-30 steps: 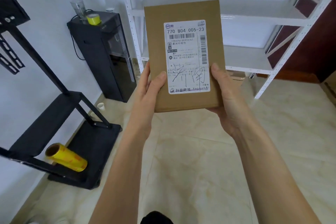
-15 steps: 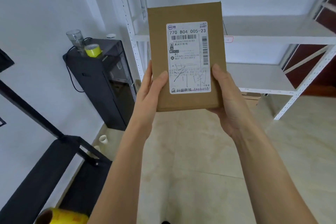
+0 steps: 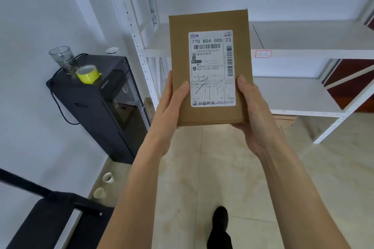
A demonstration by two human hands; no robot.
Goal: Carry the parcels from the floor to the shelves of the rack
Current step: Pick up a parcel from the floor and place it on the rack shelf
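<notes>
gripping parcel (image 3: 210, 66) upright (label facing) between left hand (image 3: 172, 105); right hand (image 3: 253, 111)

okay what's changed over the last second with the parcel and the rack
The person has walked toward the white rack, which now looms closer; the yellow film roll has dropped out of view. Unchanged: left hand and right hand still grip the parcel, label up.

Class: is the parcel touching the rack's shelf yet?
Apart. The head view shows the parcel raised in both hands, in front of the shelf, resting on nothing.
</notes>
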